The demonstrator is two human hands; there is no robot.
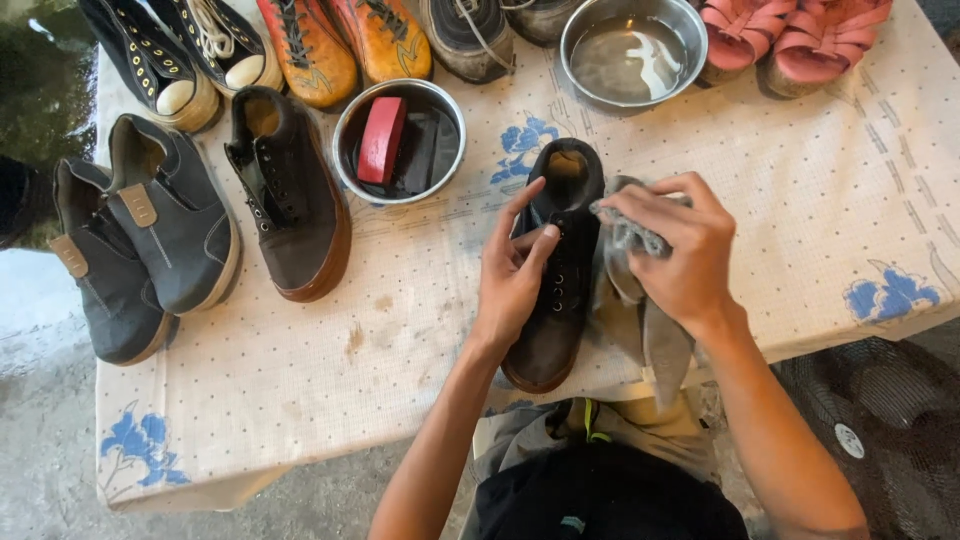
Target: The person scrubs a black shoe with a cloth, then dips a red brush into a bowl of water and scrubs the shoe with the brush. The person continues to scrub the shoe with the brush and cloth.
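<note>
A dark lace-up shoe with a brown sole [556, 300] lies on the dotted tablecloth [400, 340], toe toward me. My left hand [512, 275] grips its left side over the laces. My right hand [675, 250] holds a grey cloth [640, 320] bunched against the shoe's right side; the cloth's loose end hangs down over the table edge.
The matching dark shoe [290, 195] lies to the left, beside a grey pair [140, 240]. A metal bowl [400, 140] holds a red brush in dark liquid; another metal bowl [632, 50] holds cloudy water. Black sneakers, orange boots and pink sandals [790, 35] line the far edge.
</note>
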